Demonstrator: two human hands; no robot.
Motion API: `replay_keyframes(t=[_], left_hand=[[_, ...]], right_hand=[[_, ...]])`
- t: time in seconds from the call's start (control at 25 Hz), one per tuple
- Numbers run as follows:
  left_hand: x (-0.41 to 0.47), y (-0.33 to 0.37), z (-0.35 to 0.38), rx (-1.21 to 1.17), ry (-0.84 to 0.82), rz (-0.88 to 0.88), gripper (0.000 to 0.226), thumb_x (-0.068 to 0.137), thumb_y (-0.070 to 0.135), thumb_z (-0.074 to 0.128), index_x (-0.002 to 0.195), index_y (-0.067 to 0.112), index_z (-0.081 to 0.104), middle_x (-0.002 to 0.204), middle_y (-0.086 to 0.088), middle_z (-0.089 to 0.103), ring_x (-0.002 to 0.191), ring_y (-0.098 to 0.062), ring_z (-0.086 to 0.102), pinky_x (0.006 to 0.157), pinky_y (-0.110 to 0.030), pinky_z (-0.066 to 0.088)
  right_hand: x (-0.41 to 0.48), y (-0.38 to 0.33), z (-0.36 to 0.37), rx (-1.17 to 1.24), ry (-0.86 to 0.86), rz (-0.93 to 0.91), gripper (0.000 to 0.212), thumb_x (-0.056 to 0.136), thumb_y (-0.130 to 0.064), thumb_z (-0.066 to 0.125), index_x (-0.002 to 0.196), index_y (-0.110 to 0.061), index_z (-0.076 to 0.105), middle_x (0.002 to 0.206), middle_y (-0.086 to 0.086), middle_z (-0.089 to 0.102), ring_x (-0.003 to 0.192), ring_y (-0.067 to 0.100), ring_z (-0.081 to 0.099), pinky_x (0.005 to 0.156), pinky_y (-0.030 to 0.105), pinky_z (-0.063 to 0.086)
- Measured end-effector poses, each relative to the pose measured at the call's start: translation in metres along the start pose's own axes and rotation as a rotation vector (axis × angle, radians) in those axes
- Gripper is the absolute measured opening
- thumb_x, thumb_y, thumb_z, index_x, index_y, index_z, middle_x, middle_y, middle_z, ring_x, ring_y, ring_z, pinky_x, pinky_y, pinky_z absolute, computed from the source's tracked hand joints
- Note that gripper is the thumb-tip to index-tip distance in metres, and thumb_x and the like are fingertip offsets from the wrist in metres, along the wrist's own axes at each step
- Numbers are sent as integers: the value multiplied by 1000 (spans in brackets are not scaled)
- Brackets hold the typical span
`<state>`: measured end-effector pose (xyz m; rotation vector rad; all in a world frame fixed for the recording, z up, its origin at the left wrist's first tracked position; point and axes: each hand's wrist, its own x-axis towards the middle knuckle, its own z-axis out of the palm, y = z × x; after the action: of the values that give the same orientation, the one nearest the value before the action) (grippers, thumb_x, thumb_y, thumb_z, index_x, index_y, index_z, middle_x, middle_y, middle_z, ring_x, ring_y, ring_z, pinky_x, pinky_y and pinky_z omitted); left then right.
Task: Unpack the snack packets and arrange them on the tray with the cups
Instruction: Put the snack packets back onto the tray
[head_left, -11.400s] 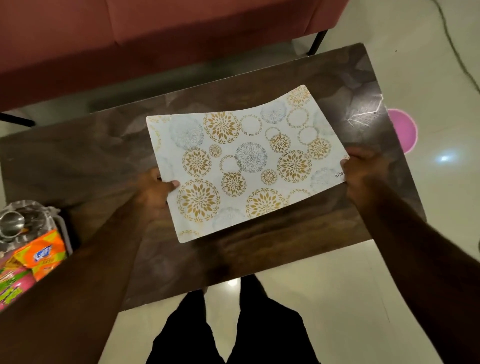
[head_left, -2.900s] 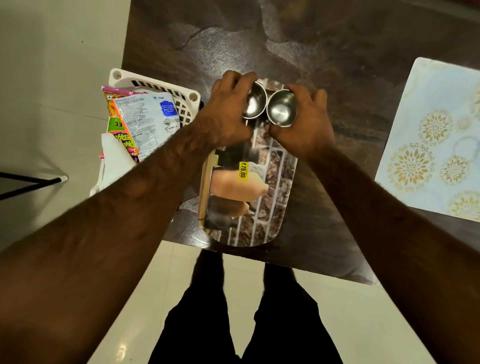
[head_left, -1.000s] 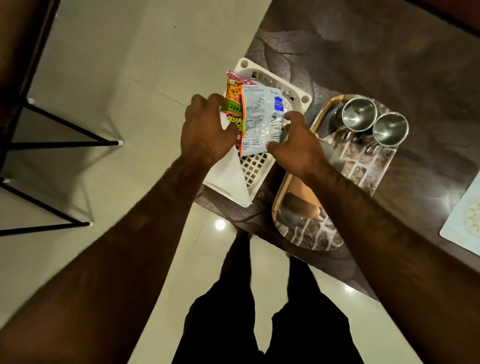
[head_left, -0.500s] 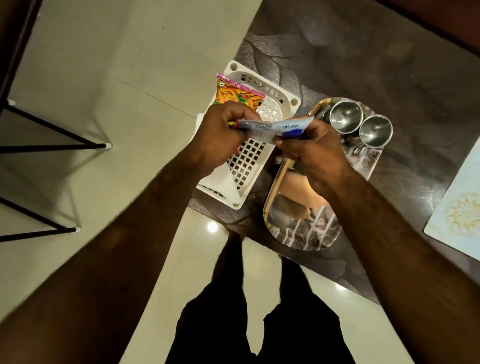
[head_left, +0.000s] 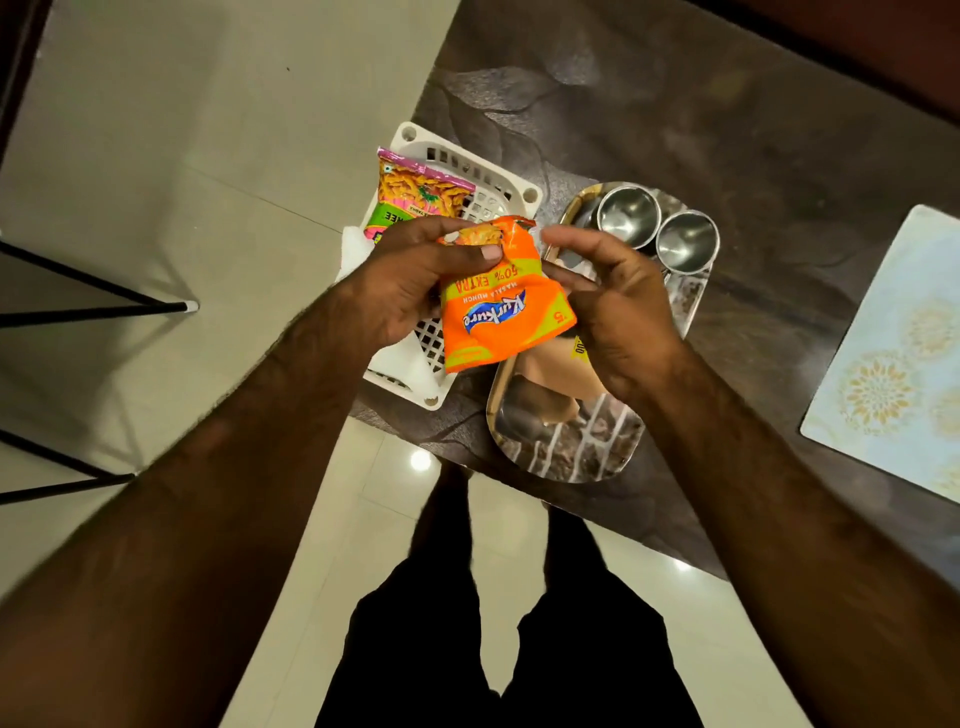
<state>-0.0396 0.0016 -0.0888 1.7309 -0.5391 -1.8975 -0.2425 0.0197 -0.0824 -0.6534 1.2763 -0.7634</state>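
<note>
An orange snack packet (head_left: 498, 317) hangs in the air over the gap between the basket and the tray, printed front toward me. My left hand (head_left: 410, 280) pinches its top edge with thumb and fingers. To the packet's right, my right hand (head_left: 618, 301) has its fingers spread and grips nothing. The shiny oblong tray (head_left: 571, 452) lies on the dark table, with two steel cups (head_left: 626, 213) (head_left: 685, 241) side by side at its far end. A pink and green snack packet (head_left: 415, 192) leans in the white basket (head_left: 467, 161).
The basket sits at the table's left corner, partly over the edge, with white paper (head_left: 356, 249) inside. A patterned placemat (head_left: 893, 364) lies to the right on the table (head_left: 727, 130). Black metal legs (head_left: 93, 306) stand on the floor to the left.
The packet, held flat between both hands half a second ago, now hangs upright with its orange front showing. My right hand has let go and opened.
</note>
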Motion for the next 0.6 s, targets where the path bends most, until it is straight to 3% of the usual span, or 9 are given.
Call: replay_keyframes(t=[0.08,0.16,0.24,0.32,0.4,0.48,0.6], left_hand=[[2,-4,3,-27,72,77,53,79,10,81,127,8,59,115,-11,73,99,-29,74,79,-48,62],[2,-10,10,-24,125,104,54,78,6,81,125,6,56,120,-15,70,101,-31,72,78,-49,62],[2,-15,16,-3,114,98,47,79,7,80,119,8,56,118,-15,69,99,-30,71,76,-46,62],[4,-15,19,132,100,138,32,82,16,79,106,14,59,105,-9,70,88,-22,70,67,-34,61],[4,-11,20,276,110,245,16,86,27,74,96,17,66,94,-4,69,79,-13,66,59,-24,54],[6,-7,17,400,78,350,15,90,28,70,98,15,73,91,0,70,78,-5,66,58,-18,52],[7,-11,17,476,35,343,16,95,24,65,97,11,74,82,0,71,71,-7,67,60,-27,58]], right_hand=[[-1,-2,-15,242,23,207,26,104,-2,56,123,-15,69,112,2,76,84,15,77,64,31,65],[-5,1,-24,189,8,322,22,105,-23,62,125,-15,69,102,2,79,84,19,79,75,38,68],[-8,11,-25,-5,28,294,20,99,-10,70,118,-13,72,95,3,80,79,17,79,73,36,67],[-9,16,-26,-105,81,212,22,97,4,68,110,-12,73,90,4,79,71,13,77,66,32,65],[-8,13,-31,-184,77,174,24,97,4,66,103,-16,77,87,2,79,69,11,75,63,31,65],[-6,9,-37,-268,26,172,29,95,4,67,93,-23,78,83,-3,79,69,9,74,64,31,64],[-5,5,-42,-242,-2,184,28,93,2,72,89,-24,79,85,-3,81,74,11,76,65,32,63]])
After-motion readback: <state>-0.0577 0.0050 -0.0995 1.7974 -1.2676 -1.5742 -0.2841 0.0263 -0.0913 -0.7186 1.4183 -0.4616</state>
